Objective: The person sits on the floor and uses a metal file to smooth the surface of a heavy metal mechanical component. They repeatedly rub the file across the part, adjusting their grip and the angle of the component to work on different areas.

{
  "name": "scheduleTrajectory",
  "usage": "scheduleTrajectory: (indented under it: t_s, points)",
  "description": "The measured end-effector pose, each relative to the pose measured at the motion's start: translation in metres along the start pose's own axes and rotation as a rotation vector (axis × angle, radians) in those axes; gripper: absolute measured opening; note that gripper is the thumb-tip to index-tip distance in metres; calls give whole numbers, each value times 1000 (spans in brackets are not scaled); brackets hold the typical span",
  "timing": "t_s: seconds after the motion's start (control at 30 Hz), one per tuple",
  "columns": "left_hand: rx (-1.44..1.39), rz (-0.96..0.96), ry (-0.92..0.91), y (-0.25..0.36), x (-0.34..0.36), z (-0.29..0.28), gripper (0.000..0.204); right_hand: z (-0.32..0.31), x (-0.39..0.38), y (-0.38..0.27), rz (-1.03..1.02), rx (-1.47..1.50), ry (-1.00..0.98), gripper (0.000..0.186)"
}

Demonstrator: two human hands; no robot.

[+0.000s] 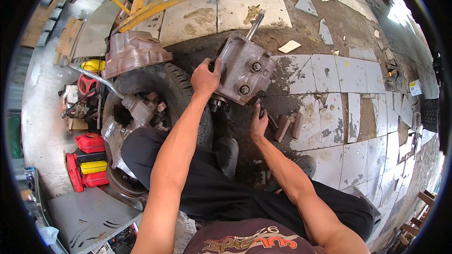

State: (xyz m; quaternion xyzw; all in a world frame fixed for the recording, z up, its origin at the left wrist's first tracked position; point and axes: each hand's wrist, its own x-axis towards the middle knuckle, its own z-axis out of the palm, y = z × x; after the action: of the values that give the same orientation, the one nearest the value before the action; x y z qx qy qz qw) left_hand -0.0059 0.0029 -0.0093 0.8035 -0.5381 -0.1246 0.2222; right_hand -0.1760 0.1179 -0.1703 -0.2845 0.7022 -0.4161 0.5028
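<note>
A heavy grey-brown metal gearbox [241,77] stands tilted on the dark, oily floor in front of me. A splined shaft sticks out of its far end, and two bolt heads show on the face turned up. My left hand [205,79] is closed on the gearbox's left edge, thumb on top and some fingers hidden. By its near right corner is my right hand [258,123], finger and thumb apart, one fingertip at the casing's lower edge. Brown blocks [282,129] lie just right of that hand.
Left of the gearbox, a tire [181,82] lies with metal parts inside and a bell-shaped housing [136,54] on its far rim. A yellow metal frame [165,7] stands beyond. Red tool cases [89,143] sit at left; broken tiles [329,73] cover the right floor.
</note>
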Motion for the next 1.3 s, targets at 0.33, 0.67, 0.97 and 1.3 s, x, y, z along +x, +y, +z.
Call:
scheduleTrajectory:
  t_s: [0.33, 0.67, 0.97, 1.3]
  points:
    - [18, 94, 37, 8, -3, 3, 48, -3, 34, -20, -125, -154, -218, 70]
    - [75, 107, -5, 19, -13, 2, 51, -22, 60, -34, -384, -366, -333, 49]
    - [103, 68, 51, 18, -15, 18, 50, -23, 81, -42, -482, -711, -499, 45]
    - [74, 221, 92, 8, -19, 16, 36, -37, 65, -49, -475, -621, -496, 43]
